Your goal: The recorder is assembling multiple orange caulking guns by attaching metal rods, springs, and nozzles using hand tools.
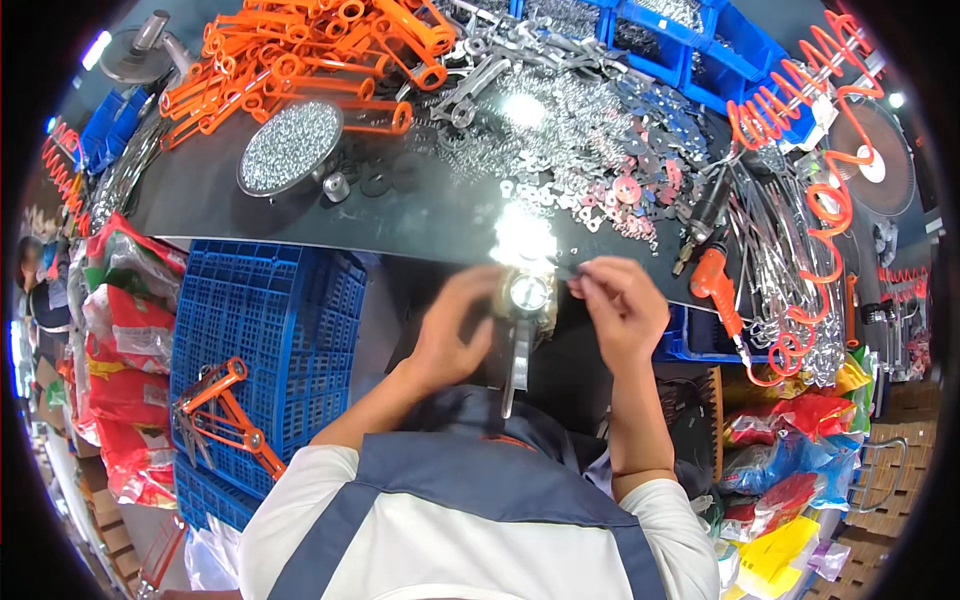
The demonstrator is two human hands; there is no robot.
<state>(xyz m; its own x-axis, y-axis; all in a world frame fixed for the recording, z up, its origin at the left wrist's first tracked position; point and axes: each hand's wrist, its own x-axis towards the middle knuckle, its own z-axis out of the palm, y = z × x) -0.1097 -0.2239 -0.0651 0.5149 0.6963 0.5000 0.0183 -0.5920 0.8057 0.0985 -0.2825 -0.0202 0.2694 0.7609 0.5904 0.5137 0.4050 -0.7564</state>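
At the table's near edge, a shiny round metal part (528,292) sits on a small fixture, with a flat metal bar (521,355) reaching from it toward my body. Just left of it is my left hand (455,325), its thumb and fingers apart with nothing visible between them; the fingertips are motion-blurred. My right hand (622,305) is to the right of the round part. Its thumb and forefinger are pinched together at a small dark piece, too small to name. Strong glare covers the tabletop just beyond the part.
Orange metal frames (330,60) are heaped at the far left behind a round dish of small metal pieces (290,148). Loose washers and hardware (560,130) spread across the middle. Blue bins (690,50) stand behind. An orange power driver (712,280) lies right; blue crates (265,330) stand left.
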